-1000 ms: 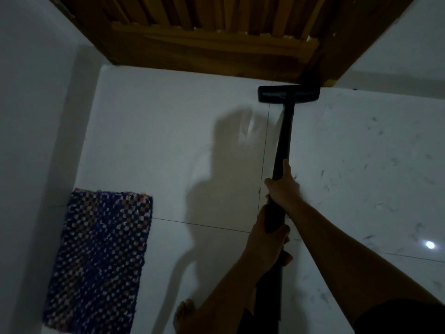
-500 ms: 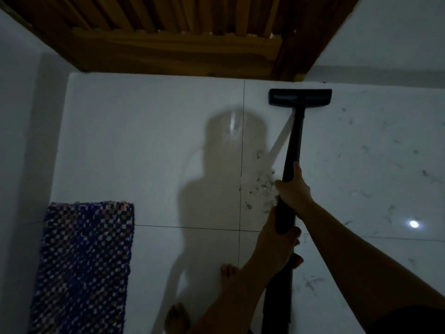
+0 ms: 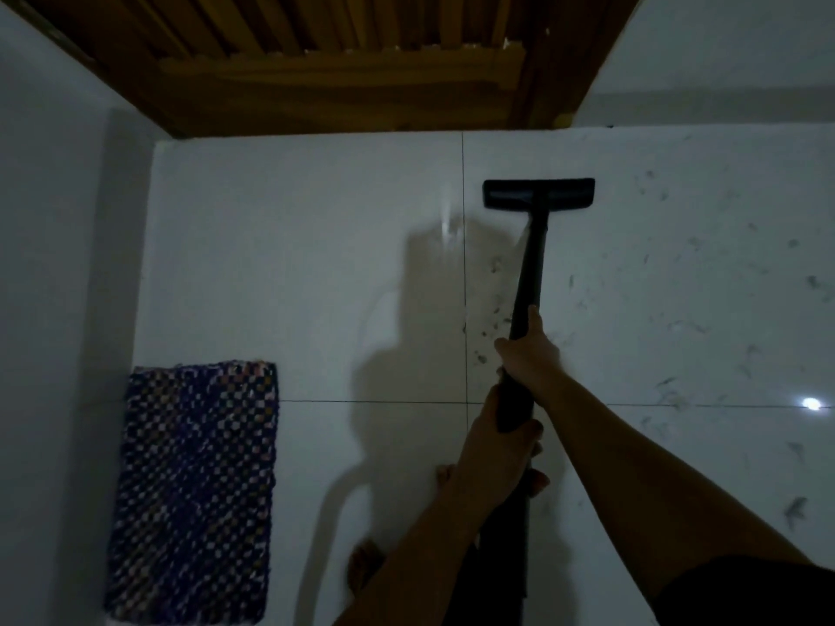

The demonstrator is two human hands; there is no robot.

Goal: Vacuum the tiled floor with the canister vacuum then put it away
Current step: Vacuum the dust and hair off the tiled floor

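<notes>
Since the earlier frames the black floor nozzle [image 3: 538, 194] has drawn back from the wooden door [image 3: 343, 79] at the far edge of the tiled floor [image 3: 293, 264]; a second ago it lay almost against the threshold, and a clear strip of white tile now shows between them. It has also come to sit just right of the lengthwise grout line. The patterned mat [image 3: 194, 490] by the left wall shows more fully than half a second ago.

The vacuum wand [image 3: 528, 282] runs from the nozzle back toward the person. The right hand [image 3: 531, 354] is wrapped around the wand higher up, thumb lying along the tube. The left hand [image 3: 501, 436] is closed around it just behind, nearly touching the right, with the wide black tube continuing down toward the near edge of the view. The nozzle lies flat on the tile, well ahead of both hands.

Dark flecks of debris [image 3: 492, 327] lie scattered on the tile beside the wand and across the right part of the floor. Bare toes [image 3: 361, 567] show near the bottom edge, left of the left forearm.
</notes>
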